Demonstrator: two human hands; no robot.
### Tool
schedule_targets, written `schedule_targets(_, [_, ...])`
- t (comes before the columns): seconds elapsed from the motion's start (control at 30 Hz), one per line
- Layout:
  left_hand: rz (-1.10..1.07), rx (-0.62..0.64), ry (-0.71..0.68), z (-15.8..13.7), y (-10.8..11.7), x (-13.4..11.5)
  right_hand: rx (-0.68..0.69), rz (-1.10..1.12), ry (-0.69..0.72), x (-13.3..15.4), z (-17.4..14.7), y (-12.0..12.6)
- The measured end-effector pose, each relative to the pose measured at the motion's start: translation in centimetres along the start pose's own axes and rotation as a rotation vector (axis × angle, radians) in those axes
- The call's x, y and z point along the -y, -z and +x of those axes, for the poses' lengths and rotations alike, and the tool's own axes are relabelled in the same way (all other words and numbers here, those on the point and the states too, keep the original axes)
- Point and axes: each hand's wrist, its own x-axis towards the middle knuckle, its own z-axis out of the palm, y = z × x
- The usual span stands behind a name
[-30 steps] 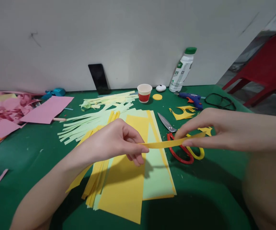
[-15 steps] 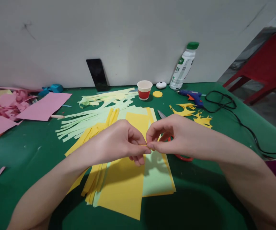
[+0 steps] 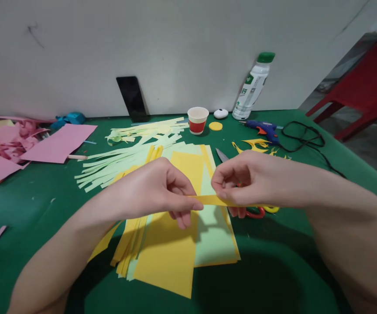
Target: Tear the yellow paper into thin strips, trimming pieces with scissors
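Note:
A narrow yellow paper strip is stretched level between my two hands, above the stacked paper. My left hand pinches one end between thumb and fingers. My right hand pinches the strip further right, and a yellow curl shows below that wrist. Beneath lie a yellow paper sheet, a pale green sheet and a bundle of yellow strips. Scissors with red handles lie partly hidden under my right hand.
Behind the paper stand a paper cup, a phone and a leaning bottle. A glue gun with a black cord lies right. Pale green fringed strips and pink paper lie left. A yellow disc sits near the cup.
My hands were close together; the right hand has moved rightward, and a length of the yellow strip now shows between them. The left hand has barely shifted.

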Motion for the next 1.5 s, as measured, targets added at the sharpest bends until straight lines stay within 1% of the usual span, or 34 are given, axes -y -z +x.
schedule_targets(0.17, [0.036,0.016,0.010,-0.3,0.6,-0.2,0.044,-0.047,-0.044,-0.9,-0.7,0.8])
schedule_targets(0.3, [0.018,-0.038,0.032,-0.9,1.2,-0.1,0.006,-0.151,-0.045,-0.8,-1.6,1.9])
schedule_targets(0.4, [0.010,-0.051,0.048,-1.1,1.7,0.0,-0.112,-0.240,-0.011,-0.6,-2.1,2.7])
schedule_targets(0.47, [0.011,-0.058,0.061,-1.1,1.7,0.0,-0.243,-0.282,0.048,-0.4,-2.0,2.6])
schedule_targets(0.53, [0.014,-0.061,0.069,-0.9,1.4,0.0,-0.380,-0.319,0.124,-0.1,-1.5,1.7])
schedule_targets(0.6, [0.012,-0.053,0.071,-0.5,1.0,-0.2,-0.459,-0.342,0.194,0.3,-0.8,0.2])
schedule_targets(0.67, [0.012,-0.044,0.068,-0.2,0.6,-0.2,-0.438,-0.292,0.225,0.8,-0.1,-1.3])
schedule_targets(0.73, [0.020,-0.047,0.059,-0.1,0.3,-0.1,-0.405,-0.206,0.215,1.1,0.5,-2.3])
schedule_targets(0.83, [0.043,-0.064,0.039,0.0,0.2,0.1,-0.391,-0.125,0.195,1.3,1.0,-2.7])
schedule_targets(1.03, [0.039,-0.044,0.024,-0.4,0.6,-0.1,-0.262,-0.080,0.144,1.1,0.5,-1.7])
schedule_targets(1.17, [0.018,-0.059,0.049,-0.7,1.3,-0.3,-0.205,-0.043,0.062,0.9,-0.4,-0.5])
schedule_targets(1.27, [0.017,-0.091,0.053,-1.1,2.0,-0.1,-0.196,-0.096,0.060,0.6,-1.0,0.6])
schedule_targets(1.37, [0.066,-0.123,0.021,-1.5,2.6,0.3,-0.196,-0.167,0.067,0.3,-1.6,1.6])
schedule_targets(1.5, [0.117,-0.113,-0.004,-1.8,3.1,0.7,-0.181,-0.219,0.023,-0.2,-2.3,2.6])
